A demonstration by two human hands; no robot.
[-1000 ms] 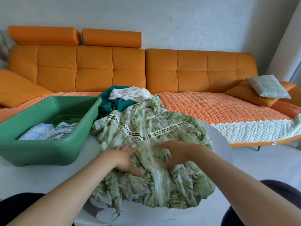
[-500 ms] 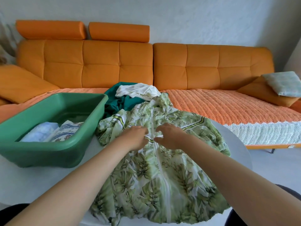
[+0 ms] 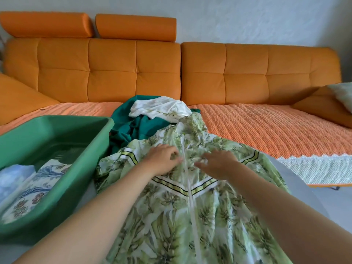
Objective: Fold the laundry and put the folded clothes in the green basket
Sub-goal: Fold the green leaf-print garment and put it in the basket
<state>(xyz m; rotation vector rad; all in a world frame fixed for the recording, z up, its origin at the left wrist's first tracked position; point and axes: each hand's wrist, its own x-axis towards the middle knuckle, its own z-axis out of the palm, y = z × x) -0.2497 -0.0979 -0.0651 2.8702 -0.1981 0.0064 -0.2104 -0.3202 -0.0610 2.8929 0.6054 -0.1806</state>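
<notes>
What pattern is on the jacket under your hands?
The jacket has a green leaf print on white; clearest in the head view.

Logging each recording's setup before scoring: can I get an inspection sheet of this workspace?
Surface: white table, largely under cloth.
Job's things: leaf-print jacket spread out, zip facing up; green basket left of it holds folded clothes.
Clutter: teal garment and white garment heaped behind the jacket.
Grips: left hand and right hand rest on the jacket beside the zip; left's hold unclear.
Cables: nothing seen.
Surroundings: orange sofa, pale wall.
</notes>
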